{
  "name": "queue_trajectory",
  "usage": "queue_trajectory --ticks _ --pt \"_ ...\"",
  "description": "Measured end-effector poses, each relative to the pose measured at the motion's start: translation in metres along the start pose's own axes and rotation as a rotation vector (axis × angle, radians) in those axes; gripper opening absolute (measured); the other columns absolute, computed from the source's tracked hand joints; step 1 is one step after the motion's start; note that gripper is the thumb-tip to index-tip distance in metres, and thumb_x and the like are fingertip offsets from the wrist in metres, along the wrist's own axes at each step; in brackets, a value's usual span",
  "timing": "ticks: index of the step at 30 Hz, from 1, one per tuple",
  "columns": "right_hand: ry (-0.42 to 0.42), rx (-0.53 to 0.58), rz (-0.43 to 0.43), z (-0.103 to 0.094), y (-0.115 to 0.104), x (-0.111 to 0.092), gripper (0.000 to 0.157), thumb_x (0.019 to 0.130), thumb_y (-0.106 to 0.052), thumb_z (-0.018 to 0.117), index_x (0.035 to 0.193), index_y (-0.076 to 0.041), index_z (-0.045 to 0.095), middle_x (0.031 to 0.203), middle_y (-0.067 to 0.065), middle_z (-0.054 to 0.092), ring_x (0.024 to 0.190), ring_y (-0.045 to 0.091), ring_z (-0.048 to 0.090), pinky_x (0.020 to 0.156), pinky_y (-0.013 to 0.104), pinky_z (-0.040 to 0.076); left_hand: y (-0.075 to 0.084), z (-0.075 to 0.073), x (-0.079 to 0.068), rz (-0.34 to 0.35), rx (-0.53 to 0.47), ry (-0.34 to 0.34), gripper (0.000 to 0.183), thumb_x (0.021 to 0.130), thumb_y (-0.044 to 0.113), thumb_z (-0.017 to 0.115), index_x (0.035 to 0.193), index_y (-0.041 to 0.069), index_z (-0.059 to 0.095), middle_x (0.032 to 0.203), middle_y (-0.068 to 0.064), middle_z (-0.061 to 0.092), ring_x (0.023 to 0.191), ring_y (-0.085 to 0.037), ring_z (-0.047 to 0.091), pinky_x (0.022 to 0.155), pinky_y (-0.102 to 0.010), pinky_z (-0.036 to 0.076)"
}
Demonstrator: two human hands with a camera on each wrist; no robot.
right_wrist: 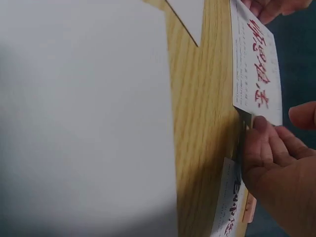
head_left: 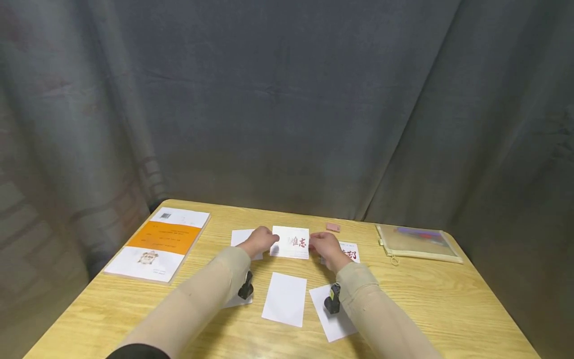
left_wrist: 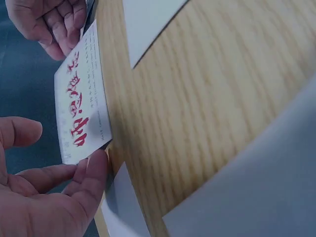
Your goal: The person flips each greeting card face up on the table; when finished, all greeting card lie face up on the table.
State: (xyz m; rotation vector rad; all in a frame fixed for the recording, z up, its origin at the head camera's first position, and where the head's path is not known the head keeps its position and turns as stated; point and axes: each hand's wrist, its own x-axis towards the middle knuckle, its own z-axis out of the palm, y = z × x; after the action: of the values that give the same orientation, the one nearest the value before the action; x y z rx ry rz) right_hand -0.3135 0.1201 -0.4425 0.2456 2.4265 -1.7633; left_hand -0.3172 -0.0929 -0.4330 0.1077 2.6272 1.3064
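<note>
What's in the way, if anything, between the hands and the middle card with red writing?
Nothing I can see. The left hand and right hand are at opposite sides of the middle card, their fingers right at its edges. The blank card in the front middle lies apart from it.

On the table [head_left: 448,299], a book [head_left: 154,244] lies left, a pouch [head_left: 417,244] right, cards [head_left: 284,299] between, a block [head_left: 333,227] behind the far-right one.
</note>
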Motion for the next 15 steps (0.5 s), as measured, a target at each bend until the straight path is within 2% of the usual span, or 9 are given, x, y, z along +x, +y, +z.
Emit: queue_trajectory --ticks 2,4,6,9,13,15 --pt "-0.013 -0.01 0.008 -0.0005 0.0008 -0.0008 0.037 0.101 -0.009 0.055 0.132 0.009 0.06 0.119 0.021 0.066 0.103 0.031 0.064 0.09 0.04 0.051 0.0011 0.0015 -0.0024 0.002 0.001 0.017 0.025 0.099 0.016 0.055 0.081 -0.001 0.06 0.074 -0.007 0.053 0.069 -0.021 0.049 0.071 -0.036 0.047" --pt "-0.018 -0.009 0.016 -0.0011 0.0011 -0.0016 0.037 0.1 -0.009 0.055 0.132 0.009 0.06 0.12 0.021 0.066 0.103 0.031 0.064 0.088 0.039 0.051 0.0031 0.0026 -0.0048 0.006 -0.003 0.026 0.029 0.099 0.016 0.056 0.106 -0.011 0.065 0.099 -0.017 0.064 0.092 -0.029 0.061 0.086 -0.041 0.052" --pt "-0.022 -0.012 0.014 -0.0017 0.0008 -0.002 0.037 0.101 -0.01 0.054 0.132 0.009 0.059 0.122 0.022 0.065 0.104 0.031 0.063 0.087 0.038 0.051 0.0052 0.0035 -0.0065 0.003 -0.011 0.02 0.042 0.1 0.016 0.055 0.126 -0.015 0.06 0.124 -0.026 0.063 0.117 -0.038 0.06 0.102 -0.048 0.049" --pt "-0.031 -0.018 0.021 -0.0022 -0.0002 -0.0018 0.037 0.102 -0.011 0.054 0.132 0.009 0.059 0.125 0.022 0.063 0.107 0.032 0.063 0.087 0.038 0.051 0.0076 0.0042 -0.0076 -0.004 -0.013 0.008 0.051 0.102 0.018 0.054 0.14 -0.017 0.051 0.146 -0.03 0.05 0.138 -0.044 0.047 0.114 -0.053 0.04" --pt "-0.053 -0.032 0.033 -0.0021 -0.0017 -0.001 0.037 0.103 -0.013 0.054 0.133 0.008 0.058 0.127 0.023 0.062 0.109 0.033 0.061 0.085 0.037 0.05 0.0087 0.0054 -0.0071 -0.006 0.006 0.004 0.054 0.102 0.018 0.055 0.142 -0.017 0.048 0.149 -0.03 0.048 0.14 -0.043 0.044 0.116 -0.052 0.037" --pt "-0.056 -0.037 0.041 -0.0015 -0.0025 -0.0006 0.036 0.102 -0.014 0.055 0.132 0.007 0.058 0.124 0.022 0.063 0.107 0.031 0.061 0.083 0.036 0.05 0.0087 0.0062 -0.0065 -0.005 0.023 0.006 0.054 0.102 0.019 0.056 0.142 -0.017 0.049 0.143 -0.029 0.053 0.134 -0.041 0.051 0.114 -0.052 0.039"
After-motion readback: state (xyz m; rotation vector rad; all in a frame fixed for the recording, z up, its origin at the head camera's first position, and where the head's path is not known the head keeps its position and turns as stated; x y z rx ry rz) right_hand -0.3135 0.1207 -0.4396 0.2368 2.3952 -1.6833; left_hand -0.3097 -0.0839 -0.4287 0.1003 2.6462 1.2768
